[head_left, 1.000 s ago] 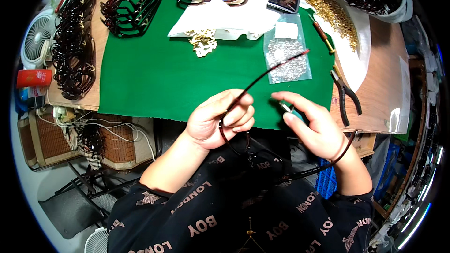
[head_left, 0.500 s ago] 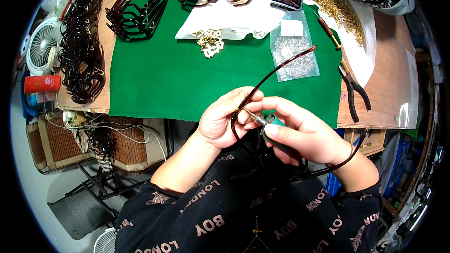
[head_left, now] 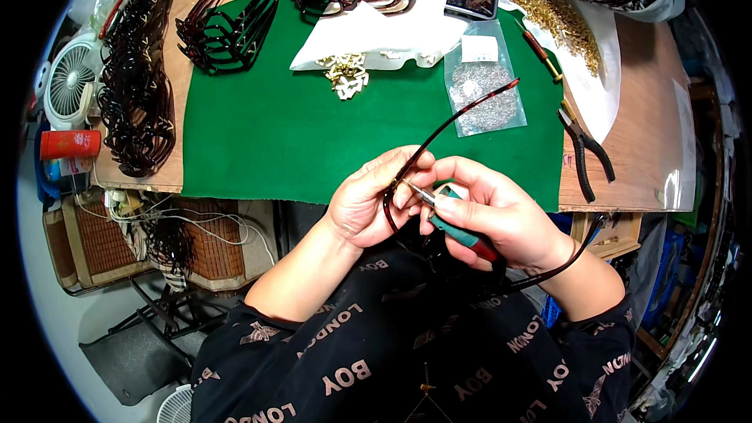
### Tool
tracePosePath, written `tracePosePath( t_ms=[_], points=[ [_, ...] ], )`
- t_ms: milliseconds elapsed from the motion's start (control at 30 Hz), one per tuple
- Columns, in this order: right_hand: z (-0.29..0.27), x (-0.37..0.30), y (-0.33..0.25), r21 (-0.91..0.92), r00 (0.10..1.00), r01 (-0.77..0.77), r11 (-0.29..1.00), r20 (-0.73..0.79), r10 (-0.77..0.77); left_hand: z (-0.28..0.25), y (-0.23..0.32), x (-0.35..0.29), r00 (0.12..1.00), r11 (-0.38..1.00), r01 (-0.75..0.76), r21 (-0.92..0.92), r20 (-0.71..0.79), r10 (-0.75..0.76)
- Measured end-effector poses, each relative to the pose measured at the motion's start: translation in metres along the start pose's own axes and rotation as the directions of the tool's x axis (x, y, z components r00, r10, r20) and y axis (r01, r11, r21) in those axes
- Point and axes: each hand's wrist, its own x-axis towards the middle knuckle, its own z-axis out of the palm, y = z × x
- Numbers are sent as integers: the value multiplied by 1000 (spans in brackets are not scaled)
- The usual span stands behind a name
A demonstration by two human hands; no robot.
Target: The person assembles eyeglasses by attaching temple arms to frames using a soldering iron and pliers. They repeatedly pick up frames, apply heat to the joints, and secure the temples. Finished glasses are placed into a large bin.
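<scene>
My left hand is closed around a dark tortoiseshell eyeglass frame near its hinge end. One temple of the frame reaches up and right over the green mat. My right hand grips a screwdriver with a green and red handle. Its thin metal tip points at the frame beside my left fingertips; whether it sits in a screw is too small to tell. A dark curved strip runs by my right wrist, perhaps the other temple. The lower part of the frame is lost against my dark shirt.
Several dark frames lie in rows at the back and in a long pile at left. Small gold-coloured parts, a bag of tiny silvery pieces, another screwdriver and black-handled pliers lie beyond my hands.
My right hand has turned a little around the screwdriver, so more of its green and red handle shows. Both hands remain at the frame; the whole view has shifted slightly.
</scene>
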Motion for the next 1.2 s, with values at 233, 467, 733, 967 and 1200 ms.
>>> tracePosePath(
  t_ms=[233,467,733,967,1200],
  points=[
    [-6,-2,6,-16,999,20,1000,29,-20,-1,-1,0,998,997,41,69,39,-44],
    [-4,-7,6,-46,999,23,999,39,-21,3,-4,-3,999,995,40,92,3,-41],
    [-56,-13,-3,52,953,267,962,-163,-255,77,19,-37,889,647,-439,623,196,414],
    [-51,-13,7,174,862,507,844,-114,-494,91,6,-55,820,326,-497,804,312,481],
    [-48,-9,6,-2,850,499,867,-194,-490,93,8,-33,920,220,-356,908,299,255]
  ],
)
